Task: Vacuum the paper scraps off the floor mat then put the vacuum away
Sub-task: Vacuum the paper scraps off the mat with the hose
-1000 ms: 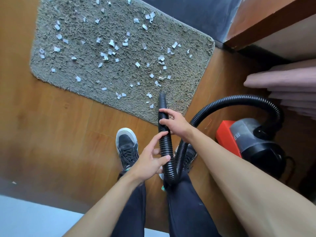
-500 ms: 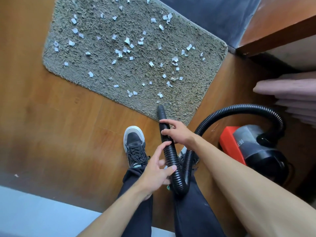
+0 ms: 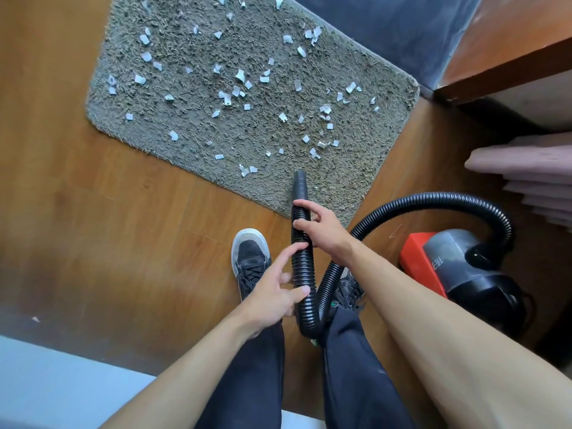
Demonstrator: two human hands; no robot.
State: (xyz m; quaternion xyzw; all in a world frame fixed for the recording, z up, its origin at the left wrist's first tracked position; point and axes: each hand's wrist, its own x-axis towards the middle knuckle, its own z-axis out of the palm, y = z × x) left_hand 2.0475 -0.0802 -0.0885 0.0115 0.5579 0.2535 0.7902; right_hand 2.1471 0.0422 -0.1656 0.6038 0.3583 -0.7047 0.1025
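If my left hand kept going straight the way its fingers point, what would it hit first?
The left hand points up and right, fingers already at the black corrugated vacuum hose, so the hose comes first, with the right hand just beyond. Contact looks likely, though depth is unclear.

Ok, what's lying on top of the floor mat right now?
Many white paper scraps lie across the floor mat. The hose nozzle points over its near edge; whether it touches is unclear.
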